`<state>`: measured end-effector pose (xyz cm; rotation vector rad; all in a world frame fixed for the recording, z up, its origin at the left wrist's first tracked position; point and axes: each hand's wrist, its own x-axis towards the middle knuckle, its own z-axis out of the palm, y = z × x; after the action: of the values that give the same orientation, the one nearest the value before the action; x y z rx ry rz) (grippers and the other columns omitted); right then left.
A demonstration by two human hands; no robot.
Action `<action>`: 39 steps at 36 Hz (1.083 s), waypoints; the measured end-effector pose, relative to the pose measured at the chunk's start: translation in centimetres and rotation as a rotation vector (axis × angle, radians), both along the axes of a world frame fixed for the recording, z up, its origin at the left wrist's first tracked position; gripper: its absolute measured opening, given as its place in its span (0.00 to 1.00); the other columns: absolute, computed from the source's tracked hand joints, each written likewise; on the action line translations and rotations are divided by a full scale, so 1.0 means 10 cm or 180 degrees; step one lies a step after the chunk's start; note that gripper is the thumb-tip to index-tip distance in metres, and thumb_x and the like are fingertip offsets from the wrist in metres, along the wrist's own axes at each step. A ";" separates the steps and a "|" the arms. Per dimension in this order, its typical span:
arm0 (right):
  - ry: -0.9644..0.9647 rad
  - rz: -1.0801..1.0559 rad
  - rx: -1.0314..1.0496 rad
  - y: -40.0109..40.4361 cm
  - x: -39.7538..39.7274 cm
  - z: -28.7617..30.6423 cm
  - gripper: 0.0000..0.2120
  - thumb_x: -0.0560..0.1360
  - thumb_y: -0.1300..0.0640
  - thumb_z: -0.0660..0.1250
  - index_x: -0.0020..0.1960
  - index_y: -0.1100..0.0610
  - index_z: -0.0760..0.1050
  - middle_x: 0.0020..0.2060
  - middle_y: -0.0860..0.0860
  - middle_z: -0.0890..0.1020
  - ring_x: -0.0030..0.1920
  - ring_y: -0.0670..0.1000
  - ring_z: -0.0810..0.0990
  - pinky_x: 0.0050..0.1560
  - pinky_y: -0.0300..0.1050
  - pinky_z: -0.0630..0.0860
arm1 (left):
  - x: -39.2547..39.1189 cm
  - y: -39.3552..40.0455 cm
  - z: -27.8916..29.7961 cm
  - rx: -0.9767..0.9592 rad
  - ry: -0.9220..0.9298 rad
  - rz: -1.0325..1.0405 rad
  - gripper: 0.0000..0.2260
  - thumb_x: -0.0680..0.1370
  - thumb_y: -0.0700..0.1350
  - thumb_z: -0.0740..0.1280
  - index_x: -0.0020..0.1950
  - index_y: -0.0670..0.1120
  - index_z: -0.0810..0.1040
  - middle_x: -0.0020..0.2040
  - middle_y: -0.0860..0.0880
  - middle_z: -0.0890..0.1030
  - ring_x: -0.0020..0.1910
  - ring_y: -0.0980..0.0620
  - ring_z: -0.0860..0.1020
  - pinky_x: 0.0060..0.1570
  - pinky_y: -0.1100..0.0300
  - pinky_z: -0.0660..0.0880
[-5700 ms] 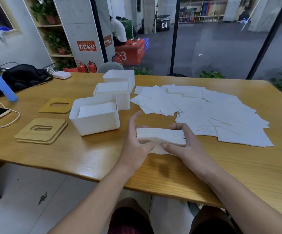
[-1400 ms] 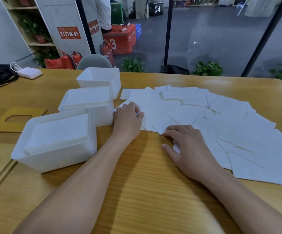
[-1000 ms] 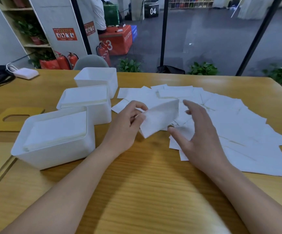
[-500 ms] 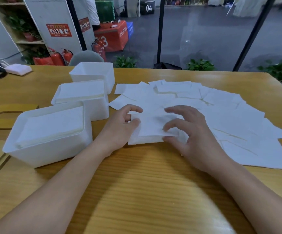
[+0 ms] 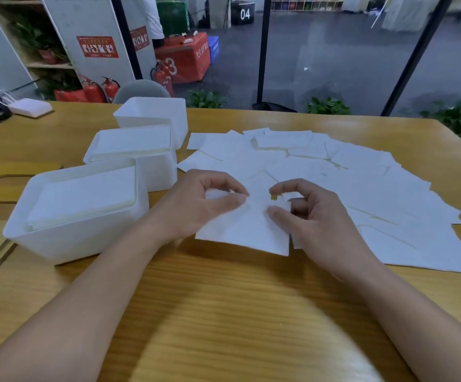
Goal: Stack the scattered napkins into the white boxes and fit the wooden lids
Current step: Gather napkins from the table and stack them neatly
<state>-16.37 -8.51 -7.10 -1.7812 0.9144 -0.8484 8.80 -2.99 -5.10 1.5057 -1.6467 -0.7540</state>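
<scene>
Both hands seemingly pinch napkins beside three white boxes.

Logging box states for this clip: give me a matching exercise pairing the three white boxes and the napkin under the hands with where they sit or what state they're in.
Things:
1. nearest white box
2. middle white box
3. farthest white box
4. napkin under the hands

States:
A. looks empty, by the table's far edge
B. pinched by left hand and right hand
C. napkins stacked up to its rim
D. holds napkins, at the near left

Pairs: 1-D, 2-C, 3-A, 4-B
</scene>
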 end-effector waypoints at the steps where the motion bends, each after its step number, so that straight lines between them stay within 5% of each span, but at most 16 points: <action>1: 0.0234 0.0021 -0.0180 -0.01 0.00 -0.04 0.09 0.81 0.53 0.74 0.59 0.43 0.80 0.36 0.52 0.84 0.36 0.56 0.80 0.42 0.51 0.77 | 0.02 0.00 -0.02 0.0168 -0.0273 -0.0026 0.02 0.81 0.53 0.76 0.51 0.57 0.89 0.54 0.63 0.87 0.59 0.64 0.82 0.61 0.57 0.74; 5: 0.1564 -0.0030 -0.1424 -0.06 0.01 -0.18 0.12 0.79 0.43 0.74 0.61 0.42 0.82 0.53 0.37 0.82 0.54 0.41 0.73 0.61 0.46 0.71 | 0.02 -0.01 -0.15 0.0334 -0.1203 0.0072 0.03 0.78 0.55 0.77 0.45 0.59 0.85 0.47 0.63 0.84 0.51 0.64 0.80 0.49 0.60 0.74; 9: 0.1863 0.0213 -0.1731 -0.12 0.01 -0.19 0.18 0.81 0.36 0.66 0.67 0.42 0.82 0.73 0.39 0.74 0.72 0.46 0.67 0.75 0.54 0.62 | 0.05 -0.03 -0.17 0.0150 -0.1507 0.0139 0.06 0.76 0.56 0.78 0.44 0.59 0.83 0.46 0.60 0.79 0.51 0.63 0.75 0.46 0.64 0.69; 14: 0.2361 0.0505 -0.1874 -0.14 0.12 -0.20 0.29 0.82 0.31 0.53 0.74 0.44 0.76 0.83 0.40 0.65 0.76 0.50 0.62 0.78 0.55 0.56 | 0.05 -0.03 -0.19 0.0376 -0.1191 0.0098 0.04 0.77 0.53 0.77 0.45 0.57 0.83 0.42 0.57 0.82 0.41 0.60 0.78 0.43 0.60 0.75; 21: 0.2610 0.0490 -0.2014 -0.15 0.22 -0.21 0.34 0.83 0.31 0.50 0.78 0.50 0.72 0.80 0.41 0.68 0.73 0.50 0.64 0.77 0.54 0.57 | 0.07 -0.04 -0.21 0.0419 -0.1032 0.0080 0.05 0.77 0.53 0.77 0.44 0.56 0.83 0.40 0.57 0.82 0.36 0.60 0.76 0.41 0.60 0.76; 28: 0.2243 0.0448 -0.2019 -0.15 0.19 -0.18 0.32 0.83 0.32 0.55 0.76 0.50 0.75 0.75 0.42 0.73 0.72 0.48 0.66 0.77 0.51 0.58 | 0.03 -0.08 -0.27 -0.0002 -0.0763 0.0397 0.05 0.78 0.49 0.78 0.49 0.57 0.84 0.39 0.57 0.82 0.36 0.59 0.76 0.41 0.58 0.77; 34: 0.1125 0.0254 -0.1982 -0.05 0.11 -0.11 0.13 0.83 0.44 0.71 0.63 0.48 0.85 0.62 0.37 0.83 0.66 0.43 0.75 0.71 0.50 0.68 | 0.00 -0.08 -0.28 -0.0384 -0.0715 0.0480 0.18 0.77 0.51 0.79 0.65 0.64 0.84 0.47 0.55 0.78 0.44 0.54 0.76 0.48 0.59 0.76; 36: 0.0829 0.0237 -0.1762 0.00 0.08 -0.09 0.09 0.81 0.48 0.74 0.60 0.47 0.87 0.59 0.35 0.84 0.66 0.44 0.77 0.69 0.49 0.72 | -0.02 -0.08 -0.27 -0.0449 -0.0912 0.0428 0.14 0.77 0.52 0.79 0.62 0.63 0.86 0.50 0.58 0.75 0.51 0.57 0.75 0.50 0.68 0.70; 39: 0.0462 0.0192 -0.1407 0.06 0.04 -0.05 0.06 0.79 0.53 0.77 0.55 0.46 0.88 0.56 0.36 0.85 0.65 0.45 0.81 0.66 0.49 0.76 | -0.03 -0.10 -0.26 -0.0552 -0.0904 0.0360 0.05 0.79 0.51 0.78 0.53 0.61 0.88 0.55 0.60 0.77 0.61 0.57 0.74 0.56 0.68 0.68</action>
<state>-15.92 -7.91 -7.59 -2.2642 0.8009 -0.9437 8.51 -3.95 -7.69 1.6200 -1.7642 -0.3374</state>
